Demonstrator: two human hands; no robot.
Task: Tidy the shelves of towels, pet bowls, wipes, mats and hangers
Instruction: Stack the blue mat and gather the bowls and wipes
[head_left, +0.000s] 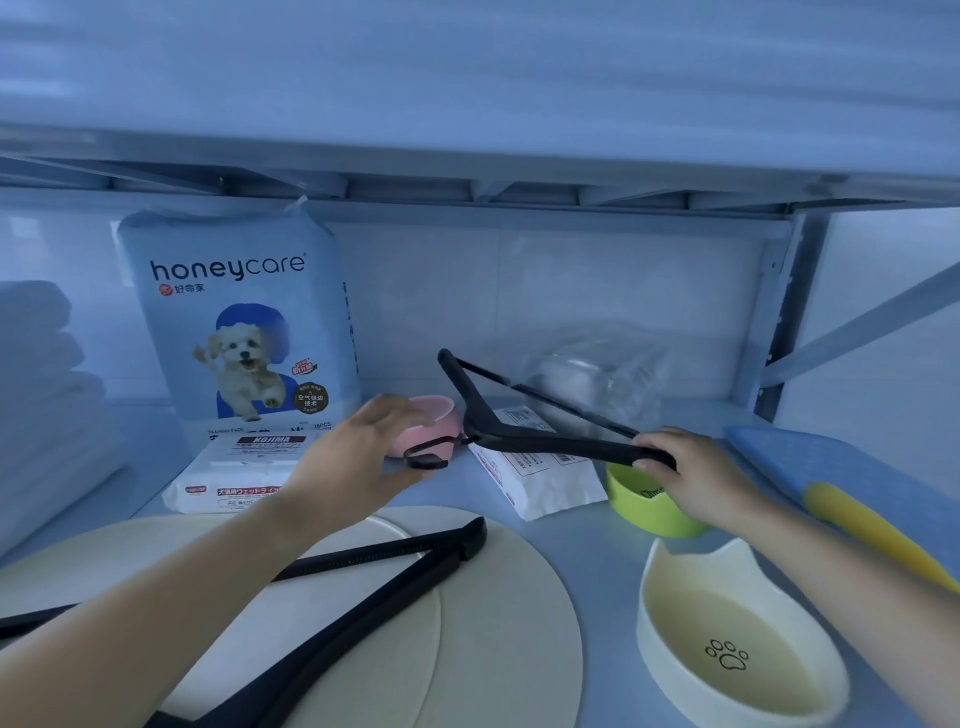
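Head view is showing a shelf (587, 551) that is sitting mid-tidy, by my judgement nearer the start than the finish. The right hand (696, 473) is gripping the end of one arm of a black hanger (524, 441), holding it lifted and tilted near the centre. The left hand (353, 457) is reaching with curled fingers toward the hanger's hook, just in front of a pink bowl (436, 415). I cannot tell whether it is pinching the hook, touching the bowl, or neither.

A second hanger (363, 561) is lying at seven o'clock across two overlapping round mats (509, 597), so the hangers are not yet sitting together. The bowls are also lying scattered: the pink one at centre, a green bowl (639, 504) just under the right hand at four o'clock, and a cat-eared bowl (727, 649) with a paw print at five o'clock. A wipes pack (234, 473) at eight o'clock and a white pack (540, 473) at centre are lying askew. The folded towels (41, 364) at nine o'clock and the upright honeycare bag (239, 322) at ten o'clock are looking settled already.

The hangers are looking like slim matte plastic, the lower one ribbed along its bar. The bowls are showing a smooth, glossy, ceramic-like finish. The mats are lying thin, flat and cream. The packs are looking soft under crinkly film. A clear crumpled bag (597, 374) is sitting at one o'clock, its contents blurred. A blue textured mat (810, 462) is lying at three o'clock with a yellow strip (872, 525) on it.
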